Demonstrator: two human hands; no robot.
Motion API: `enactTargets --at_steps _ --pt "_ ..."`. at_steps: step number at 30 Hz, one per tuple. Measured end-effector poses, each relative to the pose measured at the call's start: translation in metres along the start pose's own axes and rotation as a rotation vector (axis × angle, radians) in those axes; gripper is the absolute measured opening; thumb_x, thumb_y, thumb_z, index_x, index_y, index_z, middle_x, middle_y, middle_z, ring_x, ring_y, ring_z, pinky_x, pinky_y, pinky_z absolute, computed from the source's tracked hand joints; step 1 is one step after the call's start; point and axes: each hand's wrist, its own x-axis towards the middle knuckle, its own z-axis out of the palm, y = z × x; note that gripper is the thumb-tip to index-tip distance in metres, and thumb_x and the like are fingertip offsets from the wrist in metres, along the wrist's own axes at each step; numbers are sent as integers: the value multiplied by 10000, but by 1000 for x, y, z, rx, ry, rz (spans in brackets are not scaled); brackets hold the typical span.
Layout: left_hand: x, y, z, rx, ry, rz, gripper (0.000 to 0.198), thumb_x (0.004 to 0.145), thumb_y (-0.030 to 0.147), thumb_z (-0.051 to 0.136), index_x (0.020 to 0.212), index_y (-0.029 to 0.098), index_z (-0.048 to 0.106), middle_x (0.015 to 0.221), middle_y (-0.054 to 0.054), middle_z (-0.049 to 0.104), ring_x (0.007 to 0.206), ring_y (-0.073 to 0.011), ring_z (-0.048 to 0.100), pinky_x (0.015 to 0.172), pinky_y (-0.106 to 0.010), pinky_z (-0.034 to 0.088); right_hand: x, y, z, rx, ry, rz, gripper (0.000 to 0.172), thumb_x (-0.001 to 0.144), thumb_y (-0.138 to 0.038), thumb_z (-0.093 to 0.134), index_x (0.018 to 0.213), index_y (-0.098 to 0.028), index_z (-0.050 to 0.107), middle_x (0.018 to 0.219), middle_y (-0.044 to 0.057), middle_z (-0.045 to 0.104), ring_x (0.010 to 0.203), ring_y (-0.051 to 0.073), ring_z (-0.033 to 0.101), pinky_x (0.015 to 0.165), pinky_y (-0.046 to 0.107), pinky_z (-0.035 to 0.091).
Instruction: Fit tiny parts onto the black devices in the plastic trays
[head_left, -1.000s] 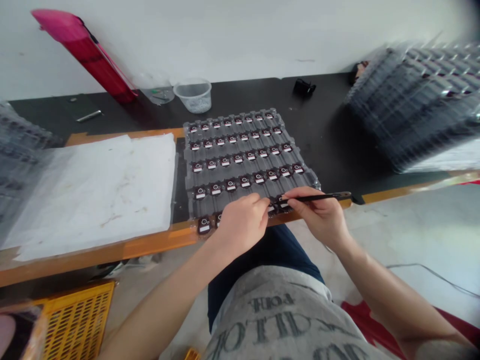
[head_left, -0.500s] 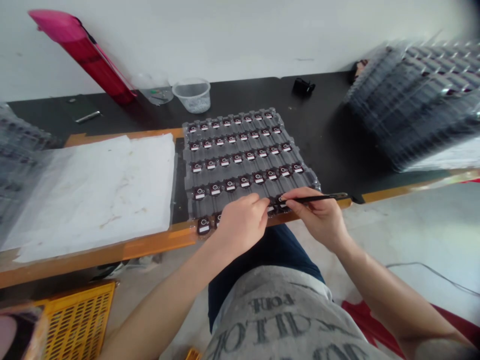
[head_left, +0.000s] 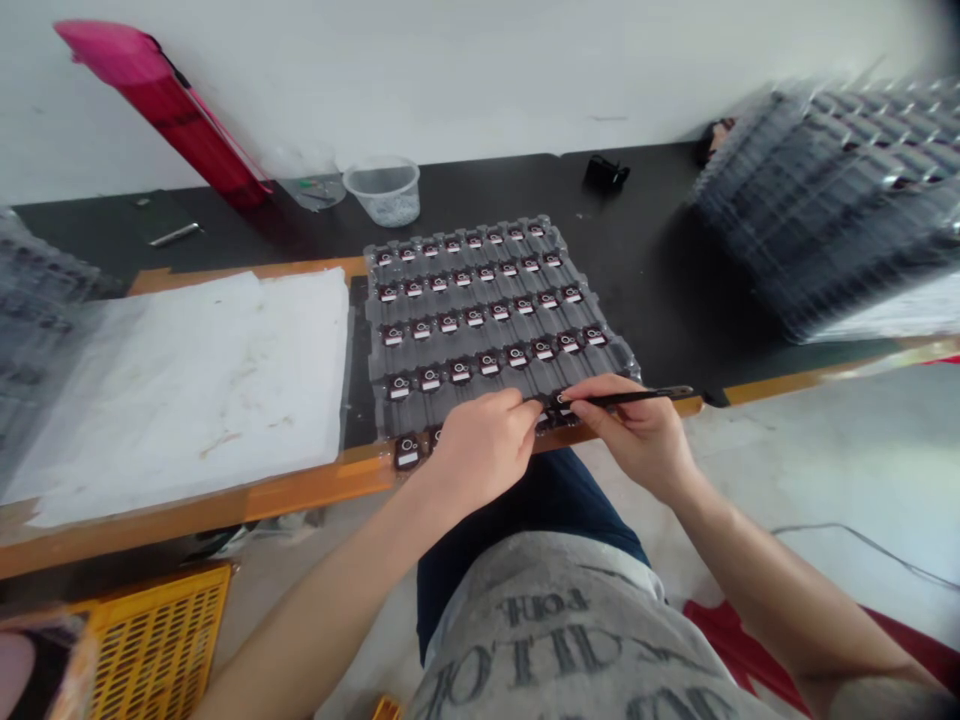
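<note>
A grey plastic tray (head_left: 480, 345) lies on the bench, its rows filled with several small dark parts (head_left: 460, 370) bearing white labels. My right hand (head_left: 637, 435) is closed on a thin black tool (head_left: 645, 395), whose tip touches a part in the nearest row. My left hand (head_left: 484, 445) rests curled on that same row with its fingertips pinched beside the tool tip; what they hold is hidden. Another part (head_left: 407, 452) sits at the tray's near left corner.
A white sheet (head_left: 187, 380) covers the bench at left. Stacked trays (head_left: 832, 200) stand at right, more trays (head_left: 37, 320) at far left. At the back are a clear cup (head_left: 382, 190), a pink-red object (head_left: 165, 100) and a black clip (head_left: 606, 175). A yellow crate (head_left: 150, 640) sits below.
</note>
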Motion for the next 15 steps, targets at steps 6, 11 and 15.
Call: enactTargets --at_steps 6,11,15 --pt "-1 -1 2 -18 16 2 295 909 215 389 1029 211 659 855 -39 630 795 -165 615 669 -275 467 -1 -3 -6 10 32 5 119 828 -219 616 928 -204 679 914 34 691 864 177 639 792 317 510" --pt "-2 -1 0 -159 54 -40 294 906 225 403 1015 201 674 856 -44 635 793 -172 609 702 -291 467 0 -13 -17 45 128 43 122 827 -229 624 934 -222 684 948 53 693 872 199 646 789 343 528" --pt "-2 -5 -11 -642 114 -188 262 901 303 453 985 212 684 799 -24 625 743 -138 576 687 -256 451 0 -21 -17 164 199 27 133 836 -245 618 959 -257 668 983 64 694 912 223 656 814 381 542"
